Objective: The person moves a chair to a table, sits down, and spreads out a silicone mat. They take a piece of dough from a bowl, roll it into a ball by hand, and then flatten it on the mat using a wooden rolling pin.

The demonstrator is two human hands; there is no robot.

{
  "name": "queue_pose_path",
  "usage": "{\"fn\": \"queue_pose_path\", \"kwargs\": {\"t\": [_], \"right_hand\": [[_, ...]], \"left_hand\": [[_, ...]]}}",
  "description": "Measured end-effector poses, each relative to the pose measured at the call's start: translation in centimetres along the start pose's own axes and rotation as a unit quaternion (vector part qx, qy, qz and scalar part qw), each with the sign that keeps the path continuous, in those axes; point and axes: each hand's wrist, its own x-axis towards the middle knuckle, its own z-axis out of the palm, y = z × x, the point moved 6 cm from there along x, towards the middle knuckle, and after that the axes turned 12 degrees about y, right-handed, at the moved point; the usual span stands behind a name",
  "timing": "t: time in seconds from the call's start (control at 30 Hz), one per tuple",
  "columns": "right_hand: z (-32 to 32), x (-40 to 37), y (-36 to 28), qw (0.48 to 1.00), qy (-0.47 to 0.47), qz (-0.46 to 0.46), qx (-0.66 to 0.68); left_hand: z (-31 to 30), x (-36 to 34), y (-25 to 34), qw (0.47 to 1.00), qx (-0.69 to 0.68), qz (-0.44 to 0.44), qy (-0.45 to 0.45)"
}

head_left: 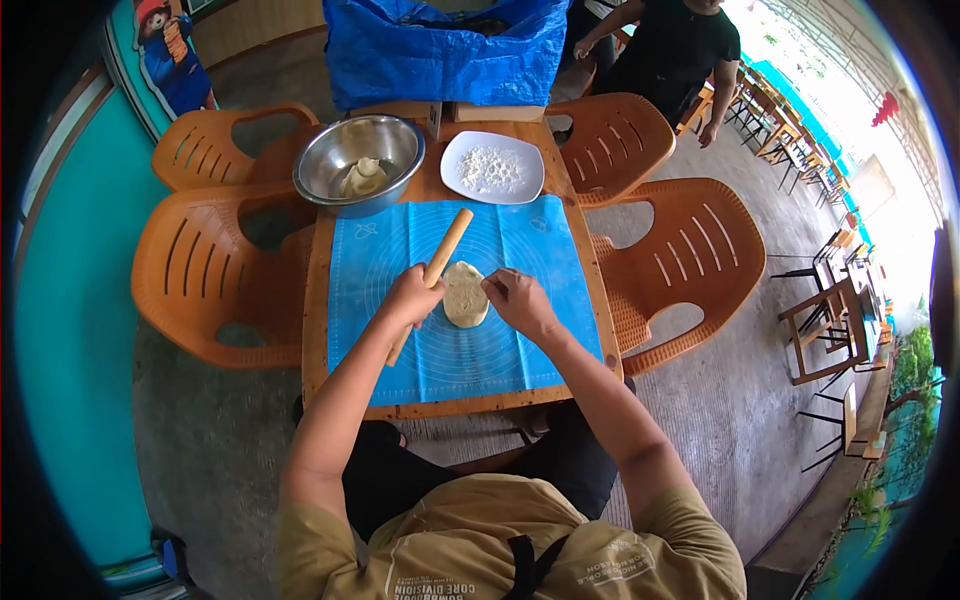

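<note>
A flat oval of dough (465, 296) lies near the middle of the blue mat (520, 362). My left hand (413, 297) is closed around a wooden rolling pin (449, 244), which slants across the mat just left of the dough. At the dough's right edge, my right hand (517, 299) has its fingers pinched together; whether they grip the dough edge is too small to tell. Behind the mat, a metal bowl (398, 150) holds some pale dough, and a white plate (531, 177) carries white flour.
The wooden table (312, 345) has orange chairs (190, 270) on both sides. A blue bag (440, 60) stands at its far end. A person (680, 50) in black stands at the far right beyond the chairs. More tables and chairs are farther right.
</note>
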Motion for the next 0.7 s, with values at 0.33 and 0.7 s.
{"fn": "queue_pose_path", "kwargs": {"t": [0.33, 0.7], "right_hand": [[-0.4, -4.2, -2.8, 0.996, 0.061, -0.061, -0.034], [-3.6, -5.5, -6.0, 0.992, 0.053, -0.111, 0.005]], "left_hand": [[-0.6, -5.2, 0.5, 0.963, 0.179, 0.182, 0.088], [-3.2, -9.0, 3.0, 0.966, 0.177, 0.163, 0.092]]}}
